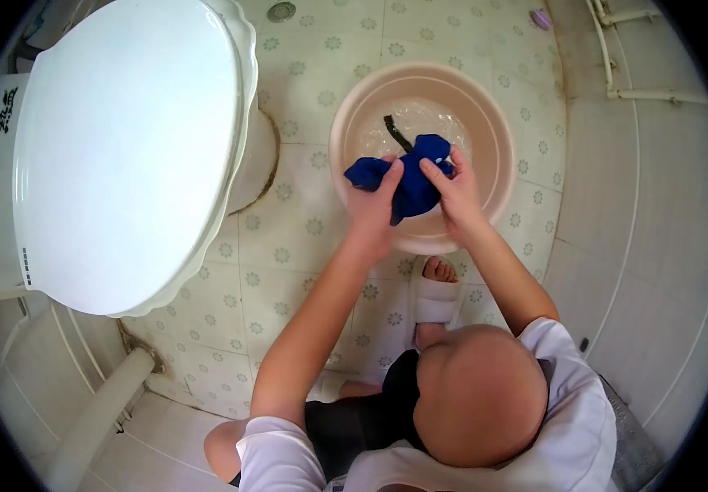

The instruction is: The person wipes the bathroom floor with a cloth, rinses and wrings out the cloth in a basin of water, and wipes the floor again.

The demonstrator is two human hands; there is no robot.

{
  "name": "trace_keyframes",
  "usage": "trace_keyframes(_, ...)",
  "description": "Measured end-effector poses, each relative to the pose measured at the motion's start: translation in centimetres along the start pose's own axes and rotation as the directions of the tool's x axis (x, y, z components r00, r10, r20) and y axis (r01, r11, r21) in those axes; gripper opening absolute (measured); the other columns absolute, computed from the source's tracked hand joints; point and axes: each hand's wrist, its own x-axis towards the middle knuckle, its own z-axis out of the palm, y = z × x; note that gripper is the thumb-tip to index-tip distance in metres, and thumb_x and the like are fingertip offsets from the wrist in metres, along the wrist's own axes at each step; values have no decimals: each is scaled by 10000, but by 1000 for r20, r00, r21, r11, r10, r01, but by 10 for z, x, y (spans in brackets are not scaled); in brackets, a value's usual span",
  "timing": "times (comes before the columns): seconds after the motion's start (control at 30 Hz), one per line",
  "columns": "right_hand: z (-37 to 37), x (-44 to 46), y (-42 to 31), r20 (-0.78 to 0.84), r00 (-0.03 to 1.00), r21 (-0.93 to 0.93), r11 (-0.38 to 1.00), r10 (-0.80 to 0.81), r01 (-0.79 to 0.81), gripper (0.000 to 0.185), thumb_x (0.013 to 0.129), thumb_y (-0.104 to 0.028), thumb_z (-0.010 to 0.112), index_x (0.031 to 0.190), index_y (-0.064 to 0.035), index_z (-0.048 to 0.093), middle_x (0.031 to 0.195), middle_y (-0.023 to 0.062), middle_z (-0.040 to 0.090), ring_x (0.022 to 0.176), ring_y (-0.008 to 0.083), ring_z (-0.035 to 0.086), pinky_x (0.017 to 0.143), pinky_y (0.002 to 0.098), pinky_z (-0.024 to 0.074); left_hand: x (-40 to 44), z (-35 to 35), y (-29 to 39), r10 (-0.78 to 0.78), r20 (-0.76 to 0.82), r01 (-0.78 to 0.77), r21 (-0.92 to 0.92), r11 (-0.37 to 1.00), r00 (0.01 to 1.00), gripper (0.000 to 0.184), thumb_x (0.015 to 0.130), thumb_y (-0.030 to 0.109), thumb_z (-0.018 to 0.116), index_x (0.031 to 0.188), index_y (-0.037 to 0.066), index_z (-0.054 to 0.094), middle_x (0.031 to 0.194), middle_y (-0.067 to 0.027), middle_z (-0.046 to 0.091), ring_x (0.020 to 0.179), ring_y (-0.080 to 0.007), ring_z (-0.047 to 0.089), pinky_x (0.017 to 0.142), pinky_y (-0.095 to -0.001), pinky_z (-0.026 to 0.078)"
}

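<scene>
My left hand [375,205] and my right hand [459,190] both grip a bunched dark blue cloth [415,190], thumbs on top and fingers curled around it. From the cloth's far side a narrow black strip [396,131] sticks out. The cloth is held over a round pale pink basin [342,123] on the floor. Rippled, shiny water [432,117] lies in the basin. Folds and my fingers hide part of the cloth, so its exact kind cannot be made out.
A white toilet with its lid [124,156] down stands to the left. My slippered foot [437,299] is just this side of the basin. Pipes [612,49] run along the right wall, and a thick pipe [95,418] rises at lower left. A floor drain [281,11] lies at the top.
</scene>
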Motion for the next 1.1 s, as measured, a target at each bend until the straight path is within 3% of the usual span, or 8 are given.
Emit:
trace_keyframes(0.27,-15,23,-7,-229,973,147,989,23,11,439,904,-100,845,1268,-63,602,1173,78,698,1072,184,683,936,329,565,2,-17,0,71,-119,-58,112,992,990,333,1052,287,686,1270,38,655,1147,-68,732,941,-185,714,750,-341,620)
trace_keyframes(0.4,-7,24,3,-265,905,-273,926,-334,261,379,926,-99,812,1248,-40,621,1179,83,693,1112,210,662,970,336,532,-3,-10,-4,67,-68,-58,130,990,995,438,1102,403,565,1389,72,565,1236,-85,695,1024,-222,717,720,-399,643)
trace_keyframes(0.53,0,-5,8,158,743,-623,518,-650,586,367,863,-10,741,1221,-45,674,1198,138,689,1130,311,652,998,403,507,-3,-2,-8,-35,-11,33,-118,992,999,481,1112,475,499,1393,91,565,1267,-84,689,1071,-234,709,831,-403,625)
trace_keyframes(0.67,4,-30,-10,688,558,-472,297,-465,830,476,780,-27,739,1252,-47,687,1304,169,664,1177,342,634,1052,449,483,5,-11,-3,-116,212,192,-385,903,970,493,1098,525,495,1356,114,588,1269,-94,696,1091,-241,707,950,-400,585)
trace_keyframes(0.8,-3,-35,4,366,670,-557,424,-646,714,497,865,-96,727,1348,-8,647,1434,214,590,1291,310,582,1109,433,452,12,-4,0,-55,88,74,-236,969,995,471,1076,503,568,1343,114,551,1255,-104,681,1095,-271,705,962,-419,583)
trace_keyframes(0.9,15,-28,26,23,952,-221,927,-307,304,492,969,-128,685,1437,-6,593,1485,187,557,1334,273,543,1119,415,441,7,12,2,-4,-87,-13,-198,980,996,464,1097,411,568,1445,115,487,1301,-110,651,1153,-272,668,1014,-412,557)
trace_keyframes(1.0,28,-26,37,-52,969,-179,957,-241,228,454,1044,-130,631,1479,-17,561,1416,142,614,1265,204,573,1084,349,467,22,18,-23,181,-198,-198,-71,978,963,432,1109,309,565,1486,110,493,1368,-117,626,1236,-272,611,1074,-394,502)
trace_keyframes(1.1,33,-20,40,-187,964,-49,982,-189,183,331,1046,-105,628,1362,-8,649,1293,101,688,1160,147,622,1015,301,502,21,17,-32,390,-91,-340,336,878,916,371,1089,237,587,1423,78,554,1387,-129,618,1253,-279,605,1066,-395,497)
